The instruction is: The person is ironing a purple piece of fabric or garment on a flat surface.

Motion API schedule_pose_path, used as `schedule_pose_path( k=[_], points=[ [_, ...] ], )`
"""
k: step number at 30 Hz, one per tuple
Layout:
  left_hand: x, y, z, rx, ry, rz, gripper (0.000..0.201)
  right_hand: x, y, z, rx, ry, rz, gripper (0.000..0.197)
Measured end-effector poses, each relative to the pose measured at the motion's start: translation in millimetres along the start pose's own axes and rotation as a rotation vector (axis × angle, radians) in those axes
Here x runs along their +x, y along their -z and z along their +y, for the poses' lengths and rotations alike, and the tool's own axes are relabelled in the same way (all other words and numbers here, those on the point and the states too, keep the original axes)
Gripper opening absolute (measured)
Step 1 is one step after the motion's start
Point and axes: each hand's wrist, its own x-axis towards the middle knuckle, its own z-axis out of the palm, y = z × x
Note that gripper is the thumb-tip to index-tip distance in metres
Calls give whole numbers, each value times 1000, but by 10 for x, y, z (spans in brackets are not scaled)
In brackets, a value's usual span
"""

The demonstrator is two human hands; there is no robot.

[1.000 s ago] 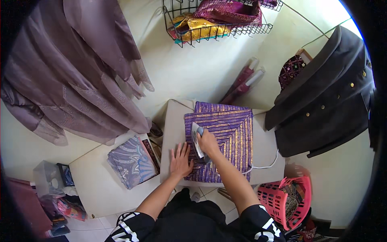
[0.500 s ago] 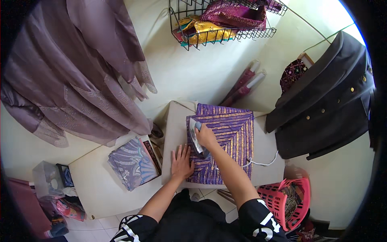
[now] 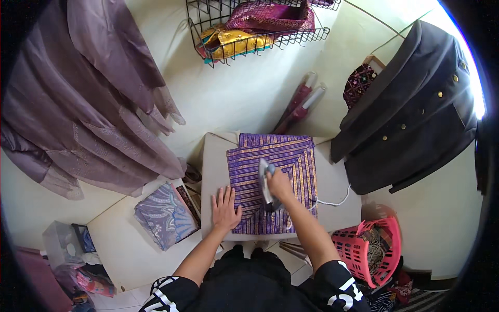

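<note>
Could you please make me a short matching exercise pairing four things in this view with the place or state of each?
Things:
1. Iron
2. Left hand
3. Dark jacket
4. Pink plastic basket

Places or states:
A. Hanging at the right, with gold-coloured buttons
B. Gripped by the right hand
C. Filled with patterned fabric
D. Flat, at the left edge of the purple-and-gold striped cloth

Pairs: 1-B, 2-D, 3-A, 4-C
</note>
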Motion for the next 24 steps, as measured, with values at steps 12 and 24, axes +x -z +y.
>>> schedule_pose_path(
  k=[12, 24],
  points=[
    [-42, 21, 18, 3, 4, 39, 79, 340, 376, 486, 6, 26, 132, 49],
    [-385, 57, -51, 21, 109, 93, 69, -545, -451, -94, 163, 264, -100, 47]
  ],
)
